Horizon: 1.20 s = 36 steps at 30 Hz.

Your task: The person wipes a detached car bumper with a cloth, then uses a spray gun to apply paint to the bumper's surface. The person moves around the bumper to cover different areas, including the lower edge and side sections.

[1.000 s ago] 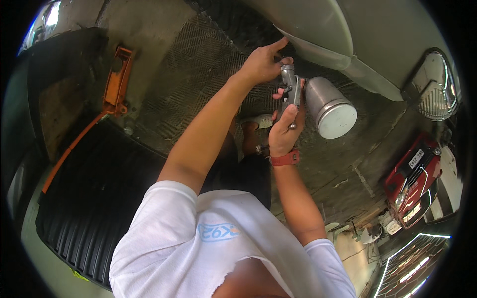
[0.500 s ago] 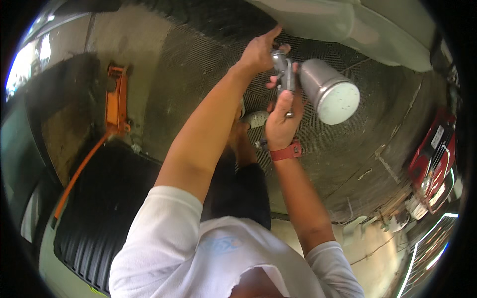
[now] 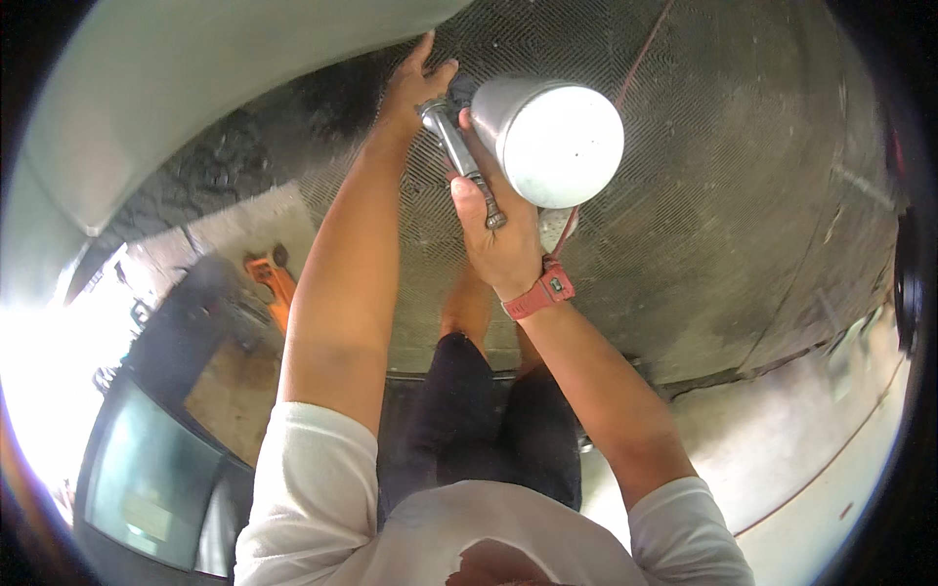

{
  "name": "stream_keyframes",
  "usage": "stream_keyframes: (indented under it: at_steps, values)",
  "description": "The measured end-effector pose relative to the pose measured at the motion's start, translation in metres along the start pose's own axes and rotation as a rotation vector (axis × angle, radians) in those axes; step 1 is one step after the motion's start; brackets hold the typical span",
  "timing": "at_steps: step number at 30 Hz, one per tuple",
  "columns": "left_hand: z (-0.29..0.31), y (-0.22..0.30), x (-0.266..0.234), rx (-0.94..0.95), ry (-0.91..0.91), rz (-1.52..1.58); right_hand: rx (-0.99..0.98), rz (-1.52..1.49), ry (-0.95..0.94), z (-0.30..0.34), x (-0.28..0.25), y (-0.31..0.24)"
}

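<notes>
A metal spray gun with a large silver cup is in my right hand. My fingers wrap round its body, the thumb lying along the near side. The round, pale end of the cup faces up toward me. Just past the front end of the gun is my left hand, its index finger stretched out and the thumb apart. Its fingertip reaches the edge of a pale grey-green painted panel; whether it touches cannot be made out. The other left fingers are partly hidden.
A thin reddish hose runs across the dark, ribbed floor on the right. An orange floor jack stands at the left, near a dark vehicle with a window. A dark round object sits at the right rim.
The view has turned, bringing the pale panel to the upper left and the red machine out of view. Both hands appear farther left, and the cup's end faces me more.
</notes>
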<state>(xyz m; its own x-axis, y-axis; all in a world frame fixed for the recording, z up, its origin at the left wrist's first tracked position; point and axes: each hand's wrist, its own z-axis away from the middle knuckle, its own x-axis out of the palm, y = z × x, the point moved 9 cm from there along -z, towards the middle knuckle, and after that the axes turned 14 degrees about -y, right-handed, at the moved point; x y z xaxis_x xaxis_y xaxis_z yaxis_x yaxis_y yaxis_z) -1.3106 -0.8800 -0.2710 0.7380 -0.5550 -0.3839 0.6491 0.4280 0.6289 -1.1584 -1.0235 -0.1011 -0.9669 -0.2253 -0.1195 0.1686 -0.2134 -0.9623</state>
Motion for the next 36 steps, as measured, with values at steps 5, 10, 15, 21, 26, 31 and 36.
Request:
stream_keyframes:
  at_steps: [5, 10, 15, 21, 26, 31, 36]
  values:
    - [-0.01, -0.005, 0.023, -0.004, -0.228, 0.12, 0.041, -0.087, 0.035, 0.009, -0.031, -0.008]
    - [0.096, 0.009, 0.048, -0.268, -0.064, 1.091, 0.063, -0.126, 0.099, 0.019, -0.048, 0.006]
    - [0.211, 0.129, 0.097, 0.017, -0.29, 1.274, -0.04, -0.162, 0.166, 0.024, -0.088, 0.021]
    - [0.256, 0.154, 0.027, -0.059, -0.649, 0.051, -0.04, -0.501, -0.002, 0.036, -0.121, 0.02]
    - [0.256, 0.239, -0.073, 0.351, -0.256, -1.774, -0.202, -0.59, -0.144, 0.046, -0.124, -0.036]
    - [0.214, 0.271, -0.107, 0.289, -0.303, -2.047, -0.121, -0.5, -0.101, 0.051, -0.101, -0.029]
    - [0.16, 0.268, -0.069, 0.167, -0.353, -2.092, -0.054, -0.263, 0.144, 0.069, -0.121, -0.029]
